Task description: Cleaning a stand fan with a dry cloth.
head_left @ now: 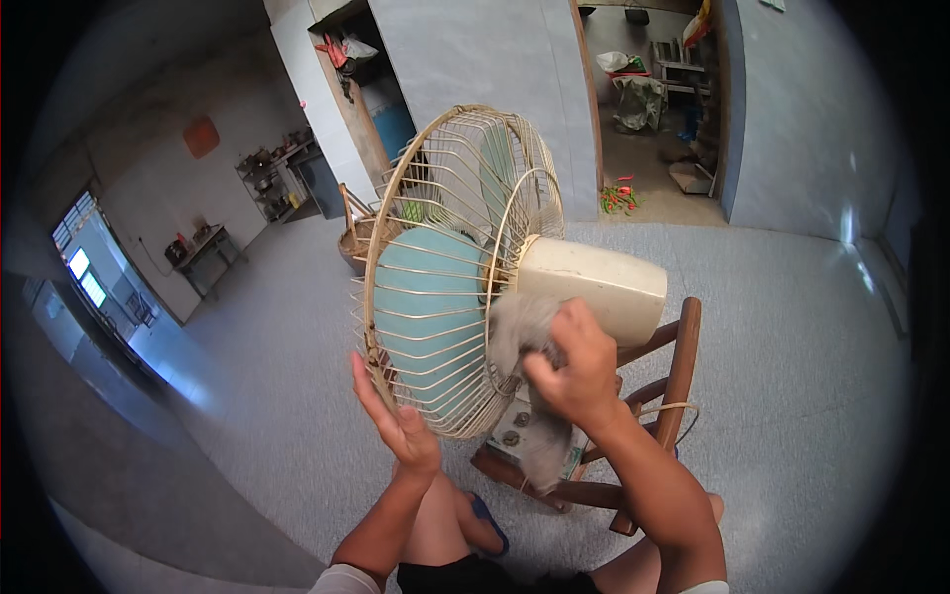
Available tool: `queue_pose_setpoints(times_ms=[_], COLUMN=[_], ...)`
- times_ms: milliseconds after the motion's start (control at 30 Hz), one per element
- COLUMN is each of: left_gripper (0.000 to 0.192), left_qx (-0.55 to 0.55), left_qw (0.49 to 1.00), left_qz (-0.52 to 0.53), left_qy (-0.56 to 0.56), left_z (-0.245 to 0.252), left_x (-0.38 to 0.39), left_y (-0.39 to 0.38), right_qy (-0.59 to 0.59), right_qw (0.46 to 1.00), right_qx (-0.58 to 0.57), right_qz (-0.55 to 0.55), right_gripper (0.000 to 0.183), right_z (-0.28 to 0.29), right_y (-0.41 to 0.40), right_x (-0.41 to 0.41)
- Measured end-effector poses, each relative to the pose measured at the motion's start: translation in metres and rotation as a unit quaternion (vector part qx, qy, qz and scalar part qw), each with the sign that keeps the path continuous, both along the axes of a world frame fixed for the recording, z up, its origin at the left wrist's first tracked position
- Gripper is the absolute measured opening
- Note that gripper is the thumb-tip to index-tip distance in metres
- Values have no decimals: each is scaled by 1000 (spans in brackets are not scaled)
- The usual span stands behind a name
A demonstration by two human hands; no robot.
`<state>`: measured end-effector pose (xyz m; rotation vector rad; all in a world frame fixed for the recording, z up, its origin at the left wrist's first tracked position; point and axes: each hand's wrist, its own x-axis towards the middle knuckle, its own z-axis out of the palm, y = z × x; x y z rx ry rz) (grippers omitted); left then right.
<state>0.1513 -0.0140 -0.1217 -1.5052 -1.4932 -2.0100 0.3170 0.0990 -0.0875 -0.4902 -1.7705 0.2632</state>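
Note:
An electric fan stands before me, its wire guard [386, 200] facing left, with pale blue blades [430, 289] inside and a cream motor housing [594, 282] at the right. My left hand [401, 427] rests with fingers extended against the lower front rim of the guard. In my right hand [575, 364] is a grey cloth [519, 319], pressed to the rear of the guard just below the housing; part of the cloth hangs down over the fan's base [512, 431]. The base, with its knobs, sits on a wooden chair [679, 371].
A cable [668, 407] loops by the chair's wooden bars. Behind the fan is a basket [356, 241] on the floor. Red and green peppers [620, 199] lie at a doorway. A small table [204, 256] stands by the far left wall. My legs are below the fan.

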Motion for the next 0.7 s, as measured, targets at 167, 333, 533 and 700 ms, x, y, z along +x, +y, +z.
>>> queue_pose_setpoints(times_ms=[167, 333, 533, 700], left_gripper=[82, 81, 81, 84], left_qx=[6, 14, 17, -5], left_qw=[1000, 999, 1000, 1000], left_qz=[-5, -31, -17, -17], left_qy=[12, 16, 1, 15], left_z=[-11, -13, -12, -15], left_x=[-5, -7, -8, -7], left_y=[1, 3, 5, 6], right_qy=[230, 77, -8, -13], right_qw=[951, 985, 977, 995], right_qx=[-172, 57, 190, 83], right_qz=[110, 144, 101, 53], right_gripper=[17, 23, 22, 22], right_z=[9, 80, 73, 36], right_y=[-4, -30, -9, 2], right_x=[-4, -9, -27, -5])
